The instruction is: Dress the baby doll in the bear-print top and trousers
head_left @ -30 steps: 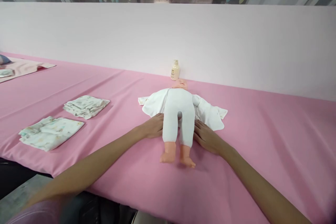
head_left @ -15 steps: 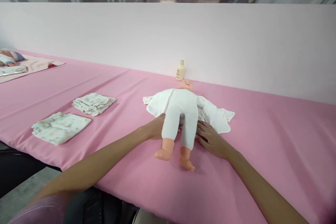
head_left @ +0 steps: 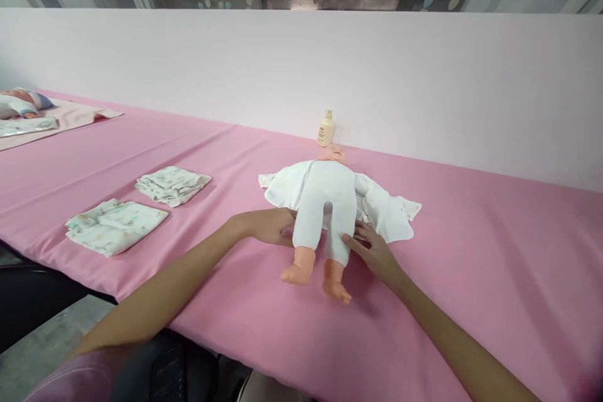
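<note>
A baby doll (head_left: 325, 188) in white leggings lies on its back on the pink-covered table, feet towards me. Spread beneath it is a white baby shirt (head_left: 389, 210) with printed cuffs. My left hand (head_left: 272, 226) rests at the outer side of the leg on the left; its fingertips disappear behind that leg. On the other side, my right hand (head_left: 377, 254) has its thumb against the lower leg, while its fingers reach behind the leg beside the shirt's edge.
A cream pump bottle (head_left: 326, 129) stands by the white wall behind the doll's head. Two folded printed cloths, a nearer one (head_left: 115, 226) and a farther one (head_left: 173, 185), lie to the left. Another doll (head_left: 23, 103) is at the far left. The table's front edge (head_left: 211, 342) runs below.
My right thumb has come up onto the doll's lower leg. My left wrist has lifted and bent, its hand still at the other leg. The view has shifted slightly.
</note>
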`<action>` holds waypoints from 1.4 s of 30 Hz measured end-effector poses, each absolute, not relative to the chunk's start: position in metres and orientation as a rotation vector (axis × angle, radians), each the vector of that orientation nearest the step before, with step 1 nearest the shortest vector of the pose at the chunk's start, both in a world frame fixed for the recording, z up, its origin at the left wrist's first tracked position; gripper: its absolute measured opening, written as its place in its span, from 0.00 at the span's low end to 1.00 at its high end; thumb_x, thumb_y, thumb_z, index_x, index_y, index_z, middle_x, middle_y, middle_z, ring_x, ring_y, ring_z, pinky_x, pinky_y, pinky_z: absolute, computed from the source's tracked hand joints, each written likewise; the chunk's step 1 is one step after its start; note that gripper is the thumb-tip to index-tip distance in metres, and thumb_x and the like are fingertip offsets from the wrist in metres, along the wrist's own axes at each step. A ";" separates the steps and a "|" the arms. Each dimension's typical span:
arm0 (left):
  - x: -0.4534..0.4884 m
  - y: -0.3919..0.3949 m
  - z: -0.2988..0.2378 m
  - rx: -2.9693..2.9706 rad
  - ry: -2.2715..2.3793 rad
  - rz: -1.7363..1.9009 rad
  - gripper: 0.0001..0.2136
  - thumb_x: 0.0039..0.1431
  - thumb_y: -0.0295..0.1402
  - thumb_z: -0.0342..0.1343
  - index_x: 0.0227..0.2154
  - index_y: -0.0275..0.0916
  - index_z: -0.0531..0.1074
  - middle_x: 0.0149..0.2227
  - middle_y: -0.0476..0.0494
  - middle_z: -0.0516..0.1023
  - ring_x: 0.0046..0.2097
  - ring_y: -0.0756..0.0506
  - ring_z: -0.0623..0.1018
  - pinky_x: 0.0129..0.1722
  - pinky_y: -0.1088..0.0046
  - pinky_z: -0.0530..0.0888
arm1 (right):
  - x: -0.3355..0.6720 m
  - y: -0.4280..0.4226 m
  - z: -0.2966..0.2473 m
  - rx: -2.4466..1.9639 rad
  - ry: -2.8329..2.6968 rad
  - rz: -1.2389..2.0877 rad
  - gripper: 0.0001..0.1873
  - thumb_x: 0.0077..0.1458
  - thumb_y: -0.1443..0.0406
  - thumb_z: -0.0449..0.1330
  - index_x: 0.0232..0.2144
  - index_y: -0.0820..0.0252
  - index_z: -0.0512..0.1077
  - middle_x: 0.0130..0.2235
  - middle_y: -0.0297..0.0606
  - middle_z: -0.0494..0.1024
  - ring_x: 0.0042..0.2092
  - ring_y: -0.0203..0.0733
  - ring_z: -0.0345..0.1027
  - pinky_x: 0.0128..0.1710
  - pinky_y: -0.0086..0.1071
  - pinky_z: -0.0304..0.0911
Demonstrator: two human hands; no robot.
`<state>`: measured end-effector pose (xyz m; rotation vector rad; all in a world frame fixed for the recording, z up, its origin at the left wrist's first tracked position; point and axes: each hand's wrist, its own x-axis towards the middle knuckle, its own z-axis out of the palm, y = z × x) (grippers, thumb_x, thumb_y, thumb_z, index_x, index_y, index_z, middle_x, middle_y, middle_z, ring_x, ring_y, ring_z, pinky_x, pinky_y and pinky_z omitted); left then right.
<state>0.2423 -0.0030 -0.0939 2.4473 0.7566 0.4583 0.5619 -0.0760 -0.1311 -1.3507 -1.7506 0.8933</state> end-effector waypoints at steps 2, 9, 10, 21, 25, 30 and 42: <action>0.238 0.005 -0.088 2.393 0.668 0.361 0.11 0.63 0.44 0.62 0.36 0.43 0.82 0.37 0.44 0.84 0.41 0.40 0.81 0.38 0.66 0.75 | 0.558 -0.079 -0.131 -1.350 -1.558 1.020 0.24 0.61 0.43 0.66 0.51 0.49 0.81 0.62 0.41 0.78 0.64 0.61 0.70 0.64 0.58 0.67; 0.227 0.031 -0.100 2.594 0.734 0.559 0.12 0.71 0.41 0.55 0.47 0.46 0.82 0.52 0.40 0.83 0.54 0.39 0.78 0.57 0.60 0.73 | 0.572 -0.080 -0.130 -1.326 -1.482 0.981 0.23 0.68 0.47 0.58 0.56 0.49 0.78 0.62 0.40 0.78 0.63 0.60 0.69 0.65 0.56 0.65; 0.226 0.033 -0.103 2.623 0.706 0.550 0.12 0.71 0.40 0.55 0.47 0.46 0.82 0.53 0.40 0.83 0.55 0.39 0.78 0.59 0.59 0.72 | 0.574 -0.079 -0.133 -1.338 -1.523 0.926 0.22 0.68 0.47 0.58 0.53 0.50 0.79 0.61 0.40 0.78 0.62 0.60 0.69 0.65 0.56 0.64; 0.248 0.013 -0.106 2.690 0.815 0.582 0.23 0.78 0.48 0.39 0.37 0.43 0.74 0.38 0.41 0.79 0.43 0.40 0.75 0.48 0.59 0.69 | 0.572 -0.076 -0.143 -1.365 -1.860 0.612 0.22 0.72 0.47 0.51 0.39 0.52 0.76 0.49 0.43 0.78 0.57 0.58 0.66 0.63 0.57 0.61; 0.261 0.003 -0.109 2.506 0.872 0.676 0.26 0.78 0.49 0.34 0.31 0.42 0.69 0.35 0.43 0.77 0.40 0.41 0.73 0.49 0.58 0.69 | 0.568 -0.080 -0.141 -1.398 -1.903 0.614 0.23 0.72 0.44 0.50 0.43 0.50 0.77 0.49 0.42 0.77 0.57 0.57 0.66 0.63 0.57 0.62; 0.270 -0.001 -0.114 2.112 1.104 0.740 0.27 0.68 0.59 0.52 0.24 0.42 0.59 0.25 0.51 0.62 0.30 0.47 0.63 0.32 0.68 0.63 | 0.562 -0.082 -0.141 -1.442 -1.907 0.593 0.23 0.73 0.43 0.51 0.45 0.49 0.76 0.49 0.41 0.77 0.58 0.57 0.66 0.64 0.58 0.61; 0.270 -0.003 -0.102 2.468 1.268 0.763 0.19 0.65 0.46 0.59 0.25 0.41 0.62 0.26 0.50 0.72 0.33 0.45 0.71 0.43 0.63 0.65 | 0.560 -0.082 -0.137 -1.416 -1.842 0.556 0.21 0.68 0.42 0.57 0.38 0.51 0.71 0.43 0.39 0.79 0.50 0.54 0.72 0.68 0.61 0.55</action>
